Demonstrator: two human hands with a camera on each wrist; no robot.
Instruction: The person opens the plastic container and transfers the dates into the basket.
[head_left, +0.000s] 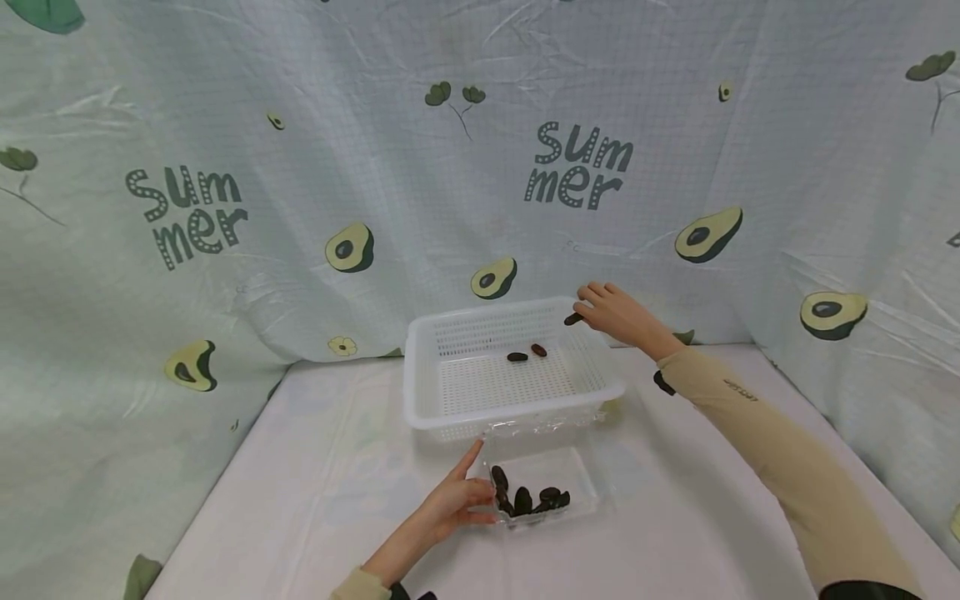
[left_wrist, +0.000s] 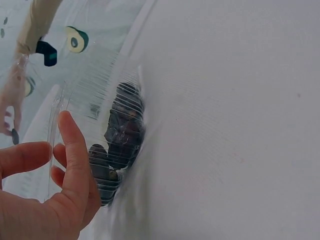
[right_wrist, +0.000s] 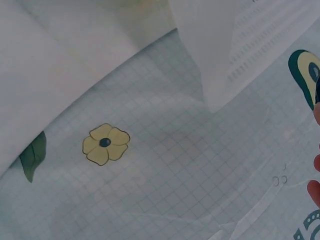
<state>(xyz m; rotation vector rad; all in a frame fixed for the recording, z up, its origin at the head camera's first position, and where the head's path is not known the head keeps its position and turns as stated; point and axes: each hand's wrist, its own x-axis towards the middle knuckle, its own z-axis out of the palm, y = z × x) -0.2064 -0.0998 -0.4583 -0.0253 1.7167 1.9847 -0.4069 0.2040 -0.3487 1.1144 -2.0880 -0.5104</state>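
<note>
The right hand (head_left: 617,317), fingertips closed together, pinches a small brown lump (head_left: 573,318) over the far right corner of a white basket (head_left: 517,414) with two lumps (head_left: 517,357) inside. Nearer, the left hand (head_left: 452,504), fingers a bit spread, holds a clear box (head_left: 551,471) of dark lumps (head_left: 523,501) by its left side.

The plastic box (head_left: 543,468) looks clear and glossy, the plastic basket (head_left: 487,417) smooth, the right sleeve (head_left: 787,467) matt cloth, the backdrop (head_left: 420,183) faintly shiny.
</note>
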